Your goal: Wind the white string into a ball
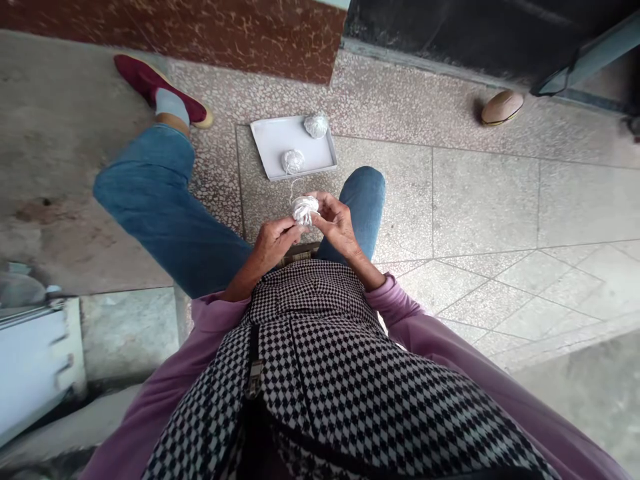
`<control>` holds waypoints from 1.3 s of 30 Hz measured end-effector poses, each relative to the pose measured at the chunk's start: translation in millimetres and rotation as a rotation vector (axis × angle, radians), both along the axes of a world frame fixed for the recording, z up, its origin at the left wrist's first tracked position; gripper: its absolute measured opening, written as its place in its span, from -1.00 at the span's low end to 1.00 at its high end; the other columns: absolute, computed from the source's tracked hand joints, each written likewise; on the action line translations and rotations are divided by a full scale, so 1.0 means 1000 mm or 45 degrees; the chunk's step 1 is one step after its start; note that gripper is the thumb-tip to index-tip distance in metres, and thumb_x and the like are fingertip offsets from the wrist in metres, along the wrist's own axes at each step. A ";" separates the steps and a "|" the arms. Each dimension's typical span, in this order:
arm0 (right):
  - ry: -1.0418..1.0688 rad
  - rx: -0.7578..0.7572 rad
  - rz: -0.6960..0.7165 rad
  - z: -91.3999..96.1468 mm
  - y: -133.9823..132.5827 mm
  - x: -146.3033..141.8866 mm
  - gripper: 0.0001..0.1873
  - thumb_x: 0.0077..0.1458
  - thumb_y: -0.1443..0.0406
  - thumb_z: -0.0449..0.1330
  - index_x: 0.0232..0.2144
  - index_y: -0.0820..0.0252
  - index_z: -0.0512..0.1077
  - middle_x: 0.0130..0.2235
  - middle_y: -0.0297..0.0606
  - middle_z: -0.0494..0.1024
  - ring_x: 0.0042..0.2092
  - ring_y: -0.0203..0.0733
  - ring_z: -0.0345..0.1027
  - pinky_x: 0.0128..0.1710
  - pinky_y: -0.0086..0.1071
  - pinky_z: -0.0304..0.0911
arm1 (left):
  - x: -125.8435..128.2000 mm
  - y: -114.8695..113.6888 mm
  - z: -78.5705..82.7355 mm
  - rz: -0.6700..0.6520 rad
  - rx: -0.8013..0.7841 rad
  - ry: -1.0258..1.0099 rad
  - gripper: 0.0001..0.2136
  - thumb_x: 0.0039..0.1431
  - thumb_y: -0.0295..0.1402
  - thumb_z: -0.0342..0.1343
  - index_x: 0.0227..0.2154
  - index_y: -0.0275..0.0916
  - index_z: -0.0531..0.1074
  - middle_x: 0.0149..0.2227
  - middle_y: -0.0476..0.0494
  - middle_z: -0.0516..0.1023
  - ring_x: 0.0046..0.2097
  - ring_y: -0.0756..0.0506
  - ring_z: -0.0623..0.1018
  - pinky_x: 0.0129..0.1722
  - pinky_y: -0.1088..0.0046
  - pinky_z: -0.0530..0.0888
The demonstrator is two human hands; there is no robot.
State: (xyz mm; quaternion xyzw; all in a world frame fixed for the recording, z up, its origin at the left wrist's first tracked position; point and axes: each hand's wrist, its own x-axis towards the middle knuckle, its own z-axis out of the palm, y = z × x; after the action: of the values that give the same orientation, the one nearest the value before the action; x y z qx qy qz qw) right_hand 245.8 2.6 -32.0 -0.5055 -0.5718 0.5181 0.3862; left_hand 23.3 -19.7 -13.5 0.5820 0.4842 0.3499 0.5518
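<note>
Head view. The person is seated, and the camera looks down over a checked garment (325, 340) with purple sleeves (425, 333) at both sides. The two hands are close together in front of the waist, on either side of a held ball of white yarn (303, 209). The right hand (337, 223) is closed on this ball: its fingers pass along the far and right sides, and its thumb presses the near side. The left hand (276, 241) is at the lower left edge of the ball with its fingers bent; the fingertips overlap there, so whether they grip the ball or only touch it cannot be told for certain.

A thin strand (291, 191) extends from the top of the held ball toward the tray. The white tray (274, 137) lies flat on the speckled floor (480, 200), just beyond the hands. It carries two further white balls: the near ball (293, 161) by the front rim, and the far ball (316, 125) in the back right corner. These two are apart.

The legs, in blue jeans (145, 193), are spread to the left and right of the hands. A dark red shoe (143, 79) with a grey sock (173, 105) is left of the tray.
</note>
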 end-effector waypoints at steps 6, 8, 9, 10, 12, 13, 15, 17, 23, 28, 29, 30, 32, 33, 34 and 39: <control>-0.398 0.092 -0.058 -0.017 0.005 0.005 -0.65 0.43 0.45 0.53 0.16 0.07 0.64 -0.01 -0.22 0.61 0.03 0.13 0.54 0.32 0.06 0.61 | -0.004 0.003 0.013 -0.103 0.111 0.222 -0.80 0.52 -0.17 0.31 -0.20 -0.14 0.71 -0.31 -0.08 0.71 -0.25 -0.16 0.60 -0.11 0.31 0.57; -0.428 0.088 0.010 -0.013 -0.002 0.007 -0.64 0.43 0.49 0.54 0.15 0.10 0.66 0.01 -0.19 0.62 0.08 0.14 0.56 0.36 0.06 0.60 | -0.011 0.008 0.015 -0.076 0.146 0.226 -0.81 0.52 -0.18 0.32 -0.20 -0.14 0.71 -0.26 -0.11 0.74 -0.22 -0.18 0.62 -0.07 0.29 0.59; -0.434 0.081 0.037 -0.010 -0.006 0.008 -0.64 0.44 0.49 0.54 0.17 0.11 0.68 0.03 -0.17 0.63 0.08 0.14 0.56 0.36 0.04 0.60 | -0.014 0.010 0.015 -0.059 0.150 0.216 -0.81 0.52 -0.18 0.33 -0.21 -0.14 0.71 -0.26 -0.11 0.73 -0.21 -0.19 0.63 -0.06 0.28 0.60; -0.429 0.069 0.057 -0.007 -0.010 0.009 -0.65 0.46 0.48 0.55 0.19 0.11 0.70 0.04 -0.16 0.64 0.08 0.14 0.56 0.36 0.03 0.61 | -0.017 0.012 0.016 -0.044 0.146 0.201 -0.80 0.51 -0.17 0.33 -0.21 -0.14 0.72 -0.27 -0.11 0.71 -0.22 -0.19 0.63 -0.06 0.28 0.60; -0.387 0.038 0.075 -0.002 -0.015 0.013 -0.67 0.48 0.41 0.59 0.21 0.10 0.73 0.04 -0.14 0.67 0.05 0.15 0.56 0.32 0.02 0.64 | -0.020 0.015 0.016 -0.030 0.116 0.172 -0.79 0.50 -0.15 0.35 -0.23 -0.14 0.73 -0.32 -0.09 0.67 -0.24 -0.19 0.63 -0.08 0.28 0.60; -0.362 0.023 0.080 0.000 -0.018 0.014 -0.69 0.49 0.36 0.60 0.19 0.08 0.75 0.04 -0.13 0.69 0.03 0.15 0.57 0.30 0.02 0.66 | -0.021 0.016 0.016 -0.030 0.095 0.157 -0.78 0.48 -0.13 0.36 -0.23 -0.14 0.74 -0.34 -0.09 0.65 -0.25 -0.19 0.62 -0.10 0.29 0.59; -0.300 -0.014 0.096 0.004 -0.020 0.017 -0.75 0.52 0.20 0.62 0.14 0.02 0.76 0.06 -0.13 0.72 0.00 0.16 0.57 0.26 0.03 0.69 | -0.020 0.015 0.015 -0.029 0.047 0.114 -0.75 0.45 -0.08 0.39 -0.24 -0.14 0.74 -0.36 -0.09 0.66 -0.31 -0.17 0.60 -0.19 0.31 0.57; -0.216 -0.058 0.090 0.007 -0.022 0.018 -0.68 0.53 -0.01 0.64 0.10 -0.03 0.76 0.11 -0.10 0.75 0.00 0.17 0.58 0.22 0.04 0.72 | -0.016 0.013 0.013 -0.007 -0.033 0.035 -0.70 0.43 -0.01 0.42 -0.25 -0.14 0.72 -0.35 -0.10 0.69 -0.38 -0.14 0.58 -0.30 0.35 0.55; -0.081 -0.112 0.066 0.020 -0.031 0.008 -0.31 0.40 -0.38 0.69 0.10 -0.01 0.76 0.34 0.03 0.76 0.33 0.38 0.57 0.44 0.17 0.65 | -0.011 0.008 0.010 0.172 -0.335 -0.230 -0.54 0.32 0.16 0.55 -0.26 -0.16 0.64 -0.33 -0.15 0.67 -0.30 -0.22 0.72 -0.32 0.31 0.75; -0.066 -0.101 0.039 0.015 -0.036 -0.002 -0.22 0.35 -0.35 0.77 0.22 0.01 0.74 0.39 0.12 0.72 0.40 0.44 0.55 0.47 0.23 0.66 | -0.013 0.008 0.010 0.241 -0.336 -0.258 -0.60 0.32 0.07 0.58 -0.26 -0.16 0.66 -0.33 -0.19 0.67 -0.30 -0.24 0.72 -0.28 0.22 0.81; -0.070 -0.078 0.035 0.012 -0.036 -0.003 -0.24 0.41 -0.34 0.74 0.24 0.03 0.74 0.40 0.13 0.71 0.40 0.43 0.56 0.47 0.21 0.67 | -0.012 0.008 0.010 0.245 -0.335 -0.261 -0.62 0.31 0.05 0.58 -0.27 -0.16 0.67 -0.33 -0.20 0.67 -0.30 -0.25 0.72 -0.28 0.21 0.81; -0.079 -0.060 0.045 0.009 -0.035 -0.002 -0.26 0.45 -0.32 0.71 0.26 0.05 0.74 0.42 0.14 0.70 0.40 0.42 0.57 0.47 0.20 0.68 | -0.012 0.008 0.009 0.250 -0.335 -0.263 -0.63 0.29 0.03 0.58 -0.29 -0.15 0.66 -0.34 -0.20 0.67 -0.30 -0.26 0.72 -0.29 0.21 0.81; -0.120 -0.038 0.108 0.004 -0.032 0.000 -0.30 0.48 -0.25 0.71 0.28 0.08 0.74 0.42 0.15 0.71 0.39 0.42 0.59 0.49 0.19 0.67 | -0.012 0.009 0.009 0.243 -0.334 -0.255 -0.64 0.26 0.02 0.57 -0.31 -0.15 0.66 -0.36 -0.19 0.67 -0.33 -0.25 0.70 -0.32 0.22 0.78; -0.143 -0.032 0.150 0.003 -0.032 0.001 -0.35 0.49 -0.19 0.71 0.28 0.09 0.75 0.40 0.14 0.73 0.38 0.42 0.61 0.51 0.21 0.66 | -0.013 0.010 0.010 0.227 -0.325 -0.242 -0.65 0.26 0.02 0.56 -0.32 -0.14 0.66 -0.38 -0.19 0.67 -0.35 -0.24 0.68 -0.34 0.25 0.75; -0.158 -0.022 0.191 0.002 -0.031 0.003 -0.41 0.49 -0.13 0.69 0.27 0.09 0.75 0.38 0.13 0.74 0.36 0.41 0.63 0.53 0.22 0.64 | -0.014 0.011 0.010 0.206 -0.305 -0.223 -0.65 0.27 0.02 0.54 -0.33 -0.14 0.66 -0.39 -0.18 0.67 -0.37 -0.22 0.66 -0.37 0.28 0.70; -0.135 -0.019 0.265 0.011 -0.036 0.007 -0.61 0.51 0.02 0.59 0.23 0.00 0.80 0.32 -0.02 0.82 0.32 0.36 0.72 0.55 0.15 0.63 | -0.016 0.016 0.012 0.163 -0.142 -0.135 -0.66 0.32 0.04 0.47 -0.36 -0.13 0.68 -0.50 -0.08 0.55 -0.47 -0.12 0.47 -0.42 0.34 0.49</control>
State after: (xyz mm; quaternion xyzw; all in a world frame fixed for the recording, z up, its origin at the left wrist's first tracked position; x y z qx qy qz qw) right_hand 253.1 -33.6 -20.7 -0.4730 -0.6370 0.5320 0.2957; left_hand 6.9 -4.1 -1.6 0.4988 0.5092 0.3872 0.5848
